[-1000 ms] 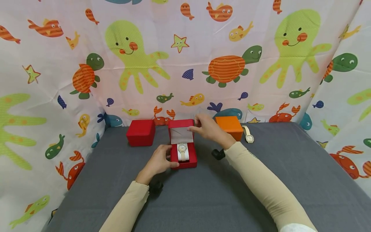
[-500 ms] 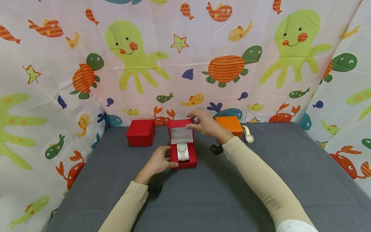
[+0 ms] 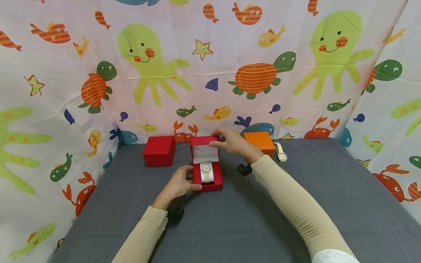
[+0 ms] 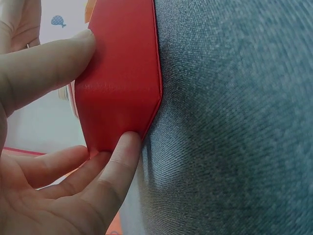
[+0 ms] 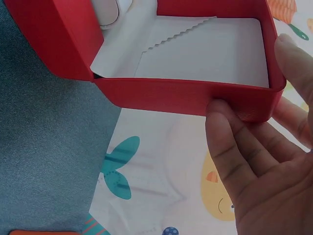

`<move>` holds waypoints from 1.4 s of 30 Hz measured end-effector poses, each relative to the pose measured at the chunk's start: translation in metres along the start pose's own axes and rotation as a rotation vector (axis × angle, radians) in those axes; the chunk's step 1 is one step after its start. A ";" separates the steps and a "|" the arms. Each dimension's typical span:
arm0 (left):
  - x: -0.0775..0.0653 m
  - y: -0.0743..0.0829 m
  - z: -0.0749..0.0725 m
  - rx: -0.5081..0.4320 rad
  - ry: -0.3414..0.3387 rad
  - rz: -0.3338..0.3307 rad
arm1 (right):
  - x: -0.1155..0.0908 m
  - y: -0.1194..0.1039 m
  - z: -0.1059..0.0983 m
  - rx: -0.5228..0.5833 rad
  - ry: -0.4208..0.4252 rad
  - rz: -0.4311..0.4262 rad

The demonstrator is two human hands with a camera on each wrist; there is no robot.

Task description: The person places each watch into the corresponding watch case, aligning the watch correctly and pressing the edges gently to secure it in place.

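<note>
Open red box (image 3: 217, 176) faces person, watch strap (image 3: 207, 177) running front-to-back, left hand (image 3: 177, 182) gripping base (image 3: 212, 187), right hand (image 3: 232, 141) pinching lid (image 3: 202, 140), dial (image 3: 205, 168) head-view only

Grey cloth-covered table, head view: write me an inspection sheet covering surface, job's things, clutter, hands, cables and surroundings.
Surface: dark grey woven cloth, covering the tabletop.
Job's things: open red rectangular leather-look box, its white-lined red lid raised; inside, a cream-strapped, round-faced watch on a white cushion.
Clutter: closed red leather-look box to the left; orange leather-look box to the right, with a second cream-strapped watch lying beside it.
Hands: left hand grips the open box's left side; right hand holds the lid's right edge.
Cables: nothing seen.
Surroundings: white fabric backdrop printed with colourful sea animals, behind and at both sides.
</note>
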State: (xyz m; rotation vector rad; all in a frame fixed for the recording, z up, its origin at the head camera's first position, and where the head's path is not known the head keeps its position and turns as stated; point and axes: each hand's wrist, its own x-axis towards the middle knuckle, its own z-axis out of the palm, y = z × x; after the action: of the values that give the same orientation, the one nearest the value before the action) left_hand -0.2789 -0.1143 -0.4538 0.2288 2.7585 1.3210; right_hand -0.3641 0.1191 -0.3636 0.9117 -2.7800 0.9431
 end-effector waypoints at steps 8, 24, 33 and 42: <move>0.001 -0.003 0.001 -0.010 0.011 0.013 | -0.004 -0.002 -0.002 -0.001 -0.035 -0.023; -0.001 -0.006 0.002 -0.050 0.001 0.039 | -0.027 -0.009 0.002 -0.081 -0.095 -0.120; 0.000 -0.007 0.002 -0.047 0.006 0.039 | -0.047 -0.008 0.020 -0.131 0.008 -0.244; 0.000 -0.010 0.002 -0.091 -0.008 0.035 | -0.063 -0.004 0.039 -0.252 0.126 -0.447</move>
State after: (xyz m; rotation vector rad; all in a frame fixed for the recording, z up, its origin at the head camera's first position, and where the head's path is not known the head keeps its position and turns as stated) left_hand -0.2799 -0.1193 -0.4625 0.2776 2.6916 1.4463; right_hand -0.3049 0.1263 -0.4085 1.2975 -2.3650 0.5454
